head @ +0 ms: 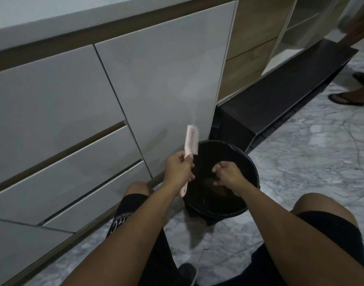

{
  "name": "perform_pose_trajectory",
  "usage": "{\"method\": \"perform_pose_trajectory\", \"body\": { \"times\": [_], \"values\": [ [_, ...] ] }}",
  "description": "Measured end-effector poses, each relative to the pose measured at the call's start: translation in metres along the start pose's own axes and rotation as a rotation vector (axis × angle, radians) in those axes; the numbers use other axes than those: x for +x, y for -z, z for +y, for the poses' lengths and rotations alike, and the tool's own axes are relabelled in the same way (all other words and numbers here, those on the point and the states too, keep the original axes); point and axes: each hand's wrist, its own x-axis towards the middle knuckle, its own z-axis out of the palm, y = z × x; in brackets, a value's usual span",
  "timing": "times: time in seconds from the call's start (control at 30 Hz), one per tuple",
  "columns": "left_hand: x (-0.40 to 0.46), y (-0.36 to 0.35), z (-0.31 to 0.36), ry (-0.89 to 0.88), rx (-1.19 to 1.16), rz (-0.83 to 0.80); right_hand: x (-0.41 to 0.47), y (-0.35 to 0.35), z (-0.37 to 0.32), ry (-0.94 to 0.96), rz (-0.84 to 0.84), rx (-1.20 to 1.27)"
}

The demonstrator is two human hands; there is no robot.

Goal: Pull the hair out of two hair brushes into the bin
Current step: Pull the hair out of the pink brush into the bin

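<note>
Cabinet fronts [156,79], glossy and pale, rise beyond both hands, and marbled floor [300,162] spreads out to the right of the right hand. Directly under the right hand [228,174] stands a round black bin [251,168], its near rim between the person's bare knees. The left hand [178,168], just left of the bin, is wrapped around the handle of a pink hair brush [46,141] whose bristled head points up and away, while the right hand's fingers are pinched together over the bin's opening; whether they grip any hair cannot be told.
</note>
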Motion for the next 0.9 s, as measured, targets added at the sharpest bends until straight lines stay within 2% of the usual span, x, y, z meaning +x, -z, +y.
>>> {"method": "perform_pose_trajectory", "body": {
  "times": [0.07, 0.17, 0.23, 0.3, 0.33, 0.4, 0.47, 0.53, 0.6, 0.77, 0.9],
  "values": [
    [0.002, 0.006, 0.002, -0.018, 0.004, 0.025, 0.001, -0.002, 0.011, -0.076, -0.069, -0.078],
    [-0.002, 0.012, 0.002, -0.027, 0.055, -0.038, -0.003, -0.005, 0.022, -0.15, -0.215, -0.235],
    [-0.006, 0.013, -0.002, -0.013, 0.098, -0.08, -0.005, -0.005, 0.023, -0.15, -0.19, -0.353],
    [-0.009, 0.011, -0.009, 0.014, 0.123, -0.103, -0.005, -0.003, 0.019, -0.104, -0.082, -0.392],
    [-0.011, 0.01, -0.011, 0.025, 0.133, -0.116, -0.007, -0.003, 0.014, -0.097, -0.032, -0.349],
    [-0.016, 0.006, -0.014, 0.041, 0.153, -0.145, -0.013, -0.004, -0.001, -0.12, 0.018, -0.063],
    [-0.022, 0.002, -0.014, 0.048, 0.158, -0.173, -0.023, -0.004, -0.019, -0.166, -0.055, 0.324],
    [-0.027, -0.002, -0.012, 0.045, 0.17, -0.21, -0.032, -0.001, -0.034, -0.165, -0.155, 0.507],
    [-0.032, -0.005, -0.011, 0.011, 0.201, -0.244, -0.038, 0.0, -0.042, -0.126, -0.177, 0.485],
    [-0.04, -0.008, -0.015, -0.134, 0.348, -0.234, -0.046, -0.001, -0.043, -0.122, -0.053, 0.385],
    [-0.045, -0.007, -0.018, -0.189, 0.468, -0.2, -0.05, 0.008, -0.036, -0.133, 0.053, 0.421]
  ]
}}
